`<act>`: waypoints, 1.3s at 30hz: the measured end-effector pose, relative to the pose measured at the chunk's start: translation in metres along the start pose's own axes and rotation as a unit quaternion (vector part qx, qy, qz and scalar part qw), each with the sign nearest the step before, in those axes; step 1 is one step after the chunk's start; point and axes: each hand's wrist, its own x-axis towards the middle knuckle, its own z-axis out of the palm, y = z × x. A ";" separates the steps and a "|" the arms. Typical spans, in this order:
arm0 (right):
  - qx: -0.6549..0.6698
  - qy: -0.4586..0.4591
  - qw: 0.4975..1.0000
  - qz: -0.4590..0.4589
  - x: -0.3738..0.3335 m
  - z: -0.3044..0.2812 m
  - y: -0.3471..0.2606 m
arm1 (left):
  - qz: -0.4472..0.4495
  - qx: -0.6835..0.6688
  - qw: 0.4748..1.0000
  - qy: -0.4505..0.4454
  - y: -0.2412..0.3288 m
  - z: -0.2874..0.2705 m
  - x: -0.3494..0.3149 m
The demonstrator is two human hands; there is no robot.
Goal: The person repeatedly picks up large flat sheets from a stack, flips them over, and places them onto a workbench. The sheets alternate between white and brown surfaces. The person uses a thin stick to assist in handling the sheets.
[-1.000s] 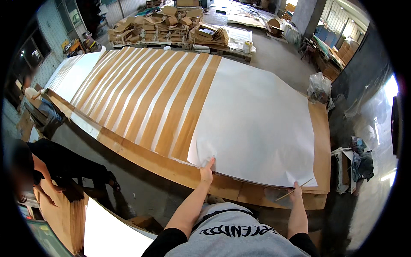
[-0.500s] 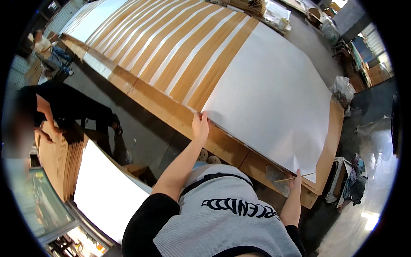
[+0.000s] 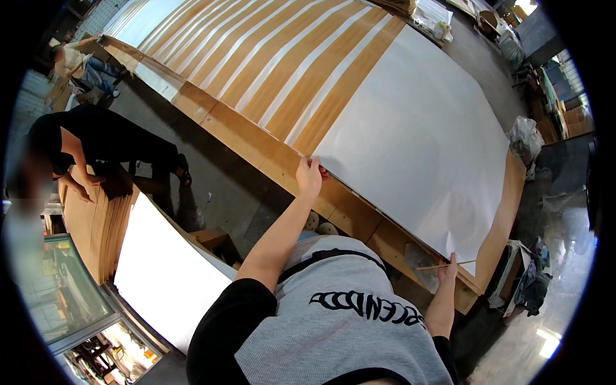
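Observation:
A large white sheet (image 3: 417, 141) lies over the right part of a long table. My left hand (image 3: 310, 176) pinches its near left corner, fingers closed at the edge beside the brown strips. Farther right, my right hand (image 3: 447, 269) grips the same near edge, where the sheet creases upward slightly. A thin wooden stick (image 3: 463, 262) is also held in my right hand and pokes out on both sides of it. Left of the sheet, several brown wood-grain sheets (image 3: 346, 80) overlap in a fan, with white bands between them.
Brown board (image 3: 250, 144) runs along the table's near side. At left, a person in black (image 3: 109, 138) bends over a stack of brown boards (image 3: 96, 218), beside a bright white panel (image 3: 163, 263). Another person (image 3: 90, 67) stands at the table's far left end. Plastic bags (image 3: 526, 138) lie right.
The view has shifted a little, so the table sits slightly farther right. Both my hands keep their hold on the sheet's edge. The far person's arm now reaches toward the table.

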 end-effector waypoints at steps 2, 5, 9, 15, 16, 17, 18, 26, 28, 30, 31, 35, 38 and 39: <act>0.001 -0.010 1.000 -0.002 -0.001 0.003 0.001 | -0.016 -0.010 1.000 -0.005 0.000 -0.002 0.002; -0.005 0.011 1.000 0.015 0.002 0.000 0.001 | -0.038 -0.019 0.999 -0.011 0.003 -0.004 0.001; 0.003 -0.015 1.000 0.006 -0.004 0.002 0.003 | -0.043 -0.015 0.999 0.005 0.005 -0.005 0.000; 0.015 -0.008 1.000 0.001 -0.004 -0.005 0.008 | -0.032 0.030 0.999 0.002 0.003 -0.005 0.008; 0.025 -0.022 0.999 0.005 -0.002 -0.007 0.011 | -0.032 0.056 0.998 -0.006 -0.001 -0.001 0.012; 0.037 -0.031 0.999 0.006 -0.001 -0.008 0.009 | -0.026 0.090 0.996 -0.010 -0.004 -0.001 0.016; 0.032 -0.051 0.998 -0.020 -0.011 0.002 0.009 | -0.022 0.122 0.992 -0.017 -0.006 -0.005 0.021; -0.103 -0.067 0.989 -0.077 -0.043 0.020 -0.009 | -0.066 0.108 0.990 -0.061 0.003 -0.016 0.027; -0.113 -0.058 0.988 -0.085 -0.041 0.014 -0.006 | -0.061 0.116 0.989 -0.069 -0.002 -0.017 0.031; -0.119 -0.028 0.989 -0.078 -0.039 0.014 -0.002 | -0.058 0.122 0.988 -0.076 -0.001 -0.021 0.033; -0.128 -0.005 0.988 -0.080 -0.030 0.008 0.005 | -0.060 0.129 0.987 -0.081 0.000 -0.019 0.032; -0.117 -0.013 0.989 -0.085 -0.035 0.017 0.012 | -0.058 0.137 0.987 -0.062 0.005 -0.025 0.031; -0.115 -0.003 0.989 -0.089 -0.030 0.011 0.019 | -0.071 0.142 0.985 -0.067 0.007 -0.022 0.030; -0.117 0.004 0.989 -0.093 -0.031 0.013 0.019 | -0.072 0.136 0.986 -0.065 0.008 -0.020 0.028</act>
